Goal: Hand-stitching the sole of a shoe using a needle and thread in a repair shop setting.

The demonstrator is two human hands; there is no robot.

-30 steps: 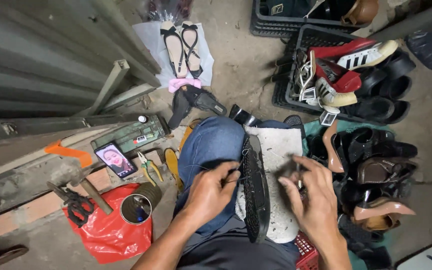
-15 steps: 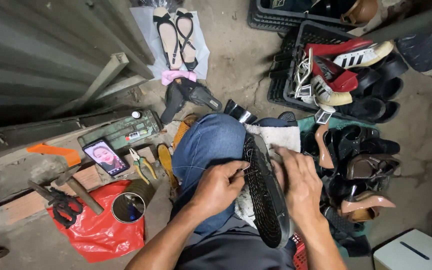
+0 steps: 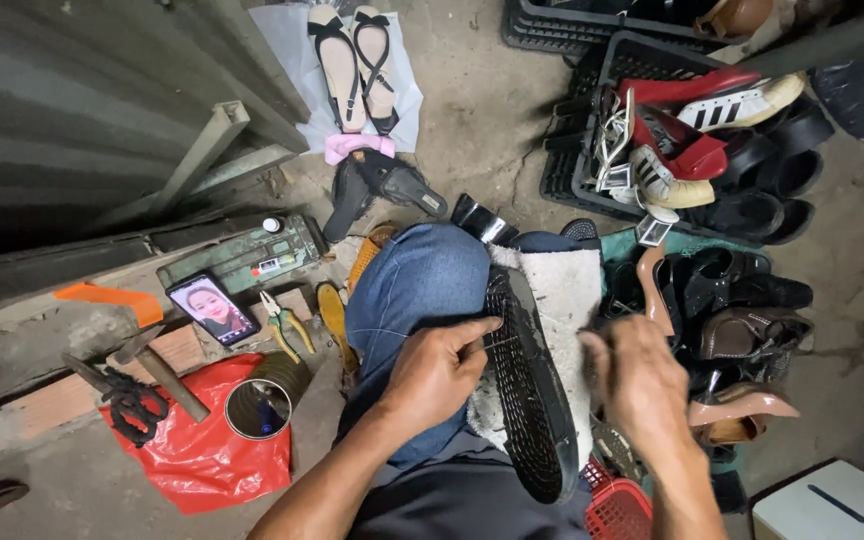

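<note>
A long black shoe sole (image 3: 530, 390) with a ribbed tread lies on edge across my lap, on a white fleecy cloth (image 3: 562, 290) over my blue jeans (image 3: 417, 285). My left hand (image 3: 437, 370) grips the sole's left side, fingers pressed on the tread. On the other side of the sole, my right hand (image 3: 637, 385) hovers over the cloth with its fingers curled together; whether it pinches something small I cannot tell.
A black crate of mixed shoes (image 3: 692, 150) stands far right, more heels (image 3: 732, 320) beside my knee. Left: phone (image 3: 212, 308), pliers (image 3: 287, 322), hammer (image 3: 157, 370), scissors (image 3: 132, 405), tin can (image 3: 257, 408) on a red bag (image 3: 197, 460). Beige sandals (image 3: 357, 65) lie ahead.
My right hand has drawn away from the sole towards the right. The left hand keeps its hold on the sole, which has shifted slightly on my lap.
</note>
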